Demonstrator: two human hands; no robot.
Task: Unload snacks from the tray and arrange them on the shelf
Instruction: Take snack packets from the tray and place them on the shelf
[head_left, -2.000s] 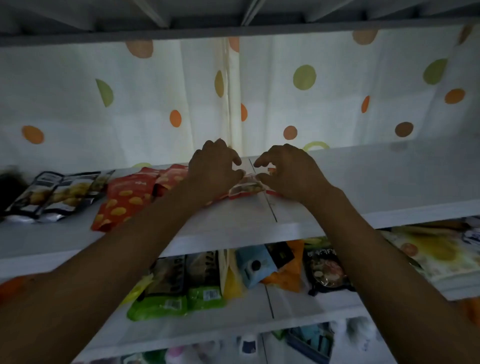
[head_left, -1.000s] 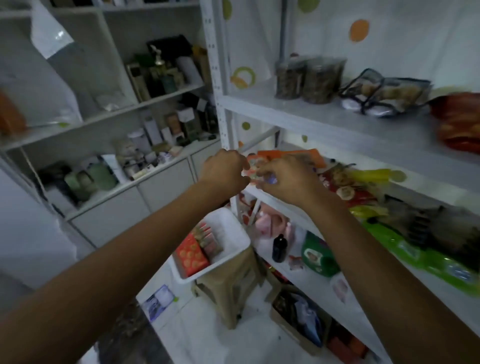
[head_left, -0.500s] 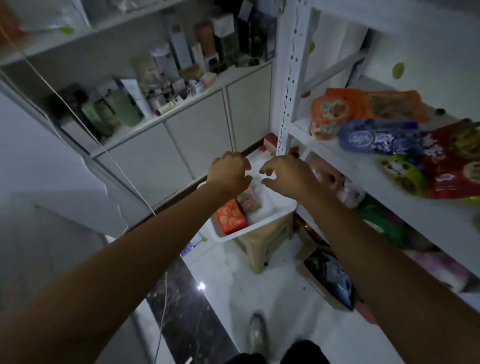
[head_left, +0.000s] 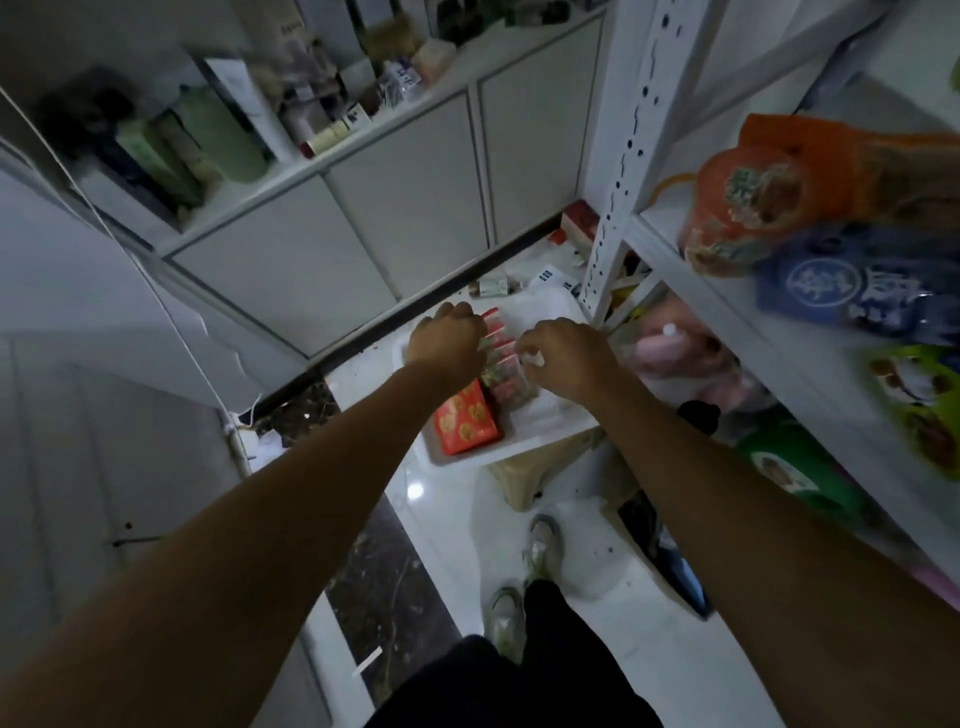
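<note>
A white tray (head_left: 519, 442) sits on a beige stool (head_left: 522, 483) beside the white shelf (head_left: 727, 317). In the tray lie a red packet with orange shapes (head_left: 465, 423) and a row of small red-topped snack packets (head_left: 508, 385). My left hand (head_left: 447, 340) is down at the left side of that row, its fingers curled and hidden behind its back. My right hand (head_left: 563, 361) hovers over the right side of the row with loosely curled fingers; no packet shows in it.
On the shelf at right lie an orange bag (head_left: 748, 208), a blue bag (head_left: 841, 286) and a green bag (head_left: 919, 400). The shelf's upright post (head_left: 618, 171) stands just behind the tray. A low cabinet (head_left: 363, 223) with clutter runs along the back. My shoes (head_left: 540, 545) stand on the white floor.
I turned from the upper shelf, where both hands set a packet down, to the tray below. Both hands came down empty and now reach the row of small packets.
</note>
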